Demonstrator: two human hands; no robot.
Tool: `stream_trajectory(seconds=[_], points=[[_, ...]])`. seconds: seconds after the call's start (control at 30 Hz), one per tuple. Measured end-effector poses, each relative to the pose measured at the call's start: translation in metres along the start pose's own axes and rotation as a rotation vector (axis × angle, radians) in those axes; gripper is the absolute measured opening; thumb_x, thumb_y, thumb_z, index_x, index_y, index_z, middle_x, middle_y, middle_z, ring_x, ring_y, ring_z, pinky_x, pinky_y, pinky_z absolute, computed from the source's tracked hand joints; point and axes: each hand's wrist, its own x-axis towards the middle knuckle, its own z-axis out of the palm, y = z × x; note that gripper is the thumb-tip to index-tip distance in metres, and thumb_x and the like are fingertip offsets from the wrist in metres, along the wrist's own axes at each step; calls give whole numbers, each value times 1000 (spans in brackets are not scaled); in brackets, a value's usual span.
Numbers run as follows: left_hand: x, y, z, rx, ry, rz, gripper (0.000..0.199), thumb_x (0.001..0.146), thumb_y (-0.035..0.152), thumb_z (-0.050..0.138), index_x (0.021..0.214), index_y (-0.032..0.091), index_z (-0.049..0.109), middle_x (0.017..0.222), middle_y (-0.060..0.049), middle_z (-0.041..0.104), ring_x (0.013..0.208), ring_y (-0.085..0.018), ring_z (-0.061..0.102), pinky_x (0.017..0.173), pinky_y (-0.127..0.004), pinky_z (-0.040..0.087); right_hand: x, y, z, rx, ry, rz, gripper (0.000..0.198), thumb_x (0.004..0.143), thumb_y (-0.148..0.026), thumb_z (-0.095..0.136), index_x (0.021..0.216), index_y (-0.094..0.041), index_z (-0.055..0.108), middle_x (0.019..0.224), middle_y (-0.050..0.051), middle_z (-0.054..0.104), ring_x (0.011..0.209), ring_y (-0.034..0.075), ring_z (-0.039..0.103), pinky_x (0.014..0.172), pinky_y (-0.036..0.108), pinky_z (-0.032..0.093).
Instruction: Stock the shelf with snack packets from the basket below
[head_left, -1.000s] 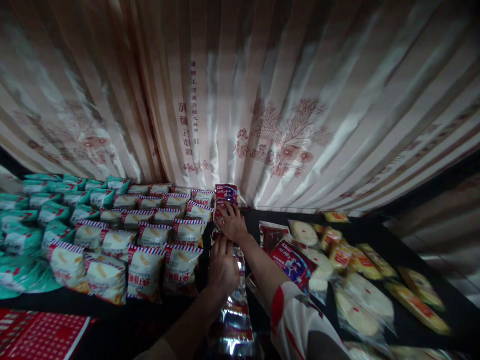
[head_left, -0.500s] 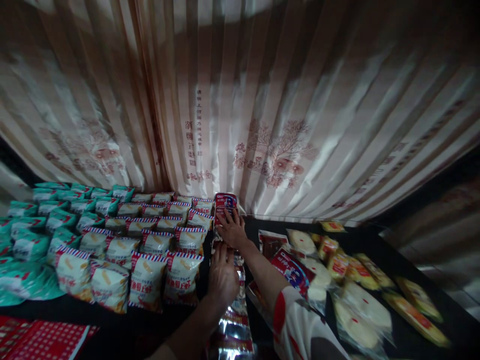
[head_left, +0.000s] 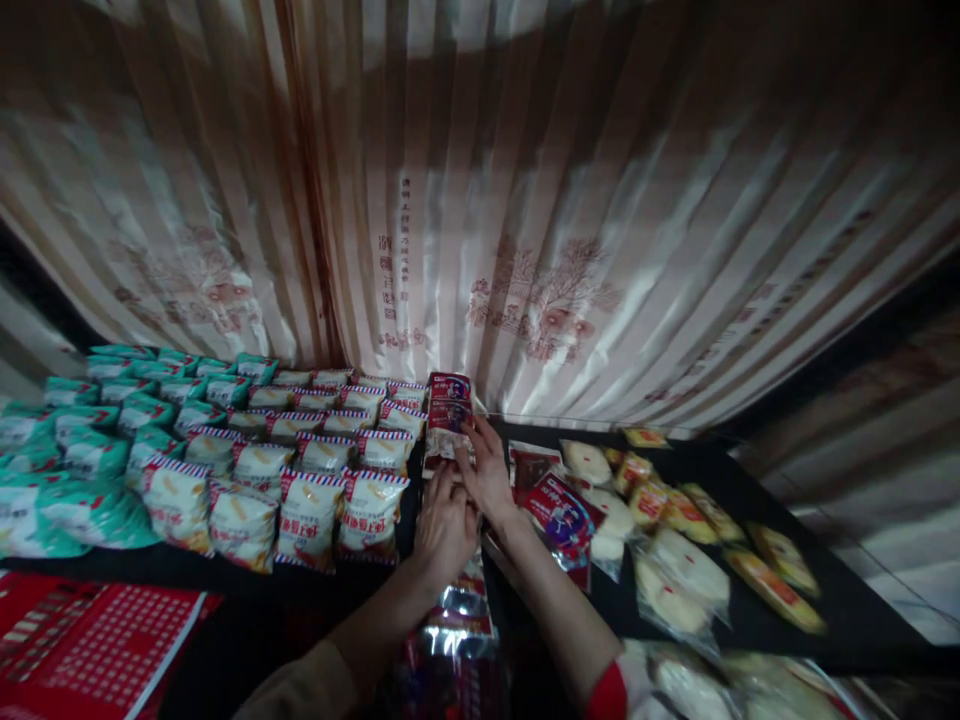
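A column of dark red snack packets (head_left: 451, 392), joined or overlapping in a strip with silvery seams, runs from the curtain towards me. My left hand (head_left: 445, 522) is curled over the middle of this strip, its fingers bent and pressed onto the packets. Just to its right and a little farther off, my right hand (head_left: 489, 470) rests on the strip's right edge, fingers apart and stretched forward. Part of the strip lies hidden beneath both hands. Its near end hangs down towards me, shiny and partly blurred.
Rows of striped-edge chip bags (head_left: 309, 520) and green bags (head_left: 97, 455) stand left. Right of my arm lie loose red packets (head_left: 559, 515), white round breads in clear bags (head_left: 679, 580) and yellow packets (head_left: 776, 590). A red crate (head_left: 112, 635) is front left; a curtain (head_left: 450, 200) hangs behind.
My right hand has drawn back towards me and slid to the strip's right edge, uncovering more of the far packets. My left hand stays over the strip. The view has shifted slightly.
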Motion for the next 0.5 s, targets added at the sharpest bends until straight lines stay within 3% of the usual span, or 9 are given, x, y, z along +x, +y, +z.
stream_trajectory(seconds=[0.13, 0.23, 0.27, 0.37, 0.47, 0.5], points=[[-42, 5, -31, -209, 76, 107, 31, 80, 6, 41, 104, 14, 60, 113, -12, 61, 111, -22, 53, 99, -40, 45, -58, -34, -44, 206, 68, 74, 35, 91, -35, 41, 118, -18, 57, 123, 13, 59, 115, 23, 53, 97, 43, 43], [-101, 1, -50, -342, 84, 132, 30, 84, 8, 37, 101, 16, 60, 102, -9, 65, 100, -18, 57, 91, -34, 48, -117, -67, -72, 287, 62, 90, 26, 89, -30, 46, 109, -21, 60, 98, 7, 69, 92, 20, 64, 82, 37, 51], [-124, -3, -53, -379, 53, 79, 30, 84, 8, 36, 98, 17, 61, 99, -8, 65, 96, -17, 58, 88, -33, 48, -137, -78, -77, 326, -7, 84, 24, 89, -27, 46, 105, -21, 62, 91, 6, 70, 86, 20, 66, 78, 35, 52], [-184, -20, -50, -477, -129, -232, 26, 82, 10, 39, 89, 18, 64, 91, -7, 64, 87, -17, 60, 81, -30, 49, -194, -104, -73, 401, -238, 95, 26, 90, -26, 42, 86, -22, 67, 78, 6, 71, 74, 19, 66, 68, 30, 52], [-219, -46, -32, -591, -328, -851, 19, 75, 5, 52, 81, 18, 65, 92, -4, 66, 90, -17, 61, 85, -28, 47, -231, -113, -45, 378, -641, 245, 30, 91, -28, 40, 88, -20, 69, 83, 7, 72, 76, 19, 67, 70, 29, 51], [-225, -55, -25, -590, -347, -971, 19, 76, 4, 51, 81, 15, 65, 89, -4, 67, 88, -18, 62, 83, -29, 47, -238, -113, -34, 355, -740, 297, 30, 90, -26, 40, 94, -19, 69, 89, 7, 72, 82, 19, 67, 73, 28, 51]])
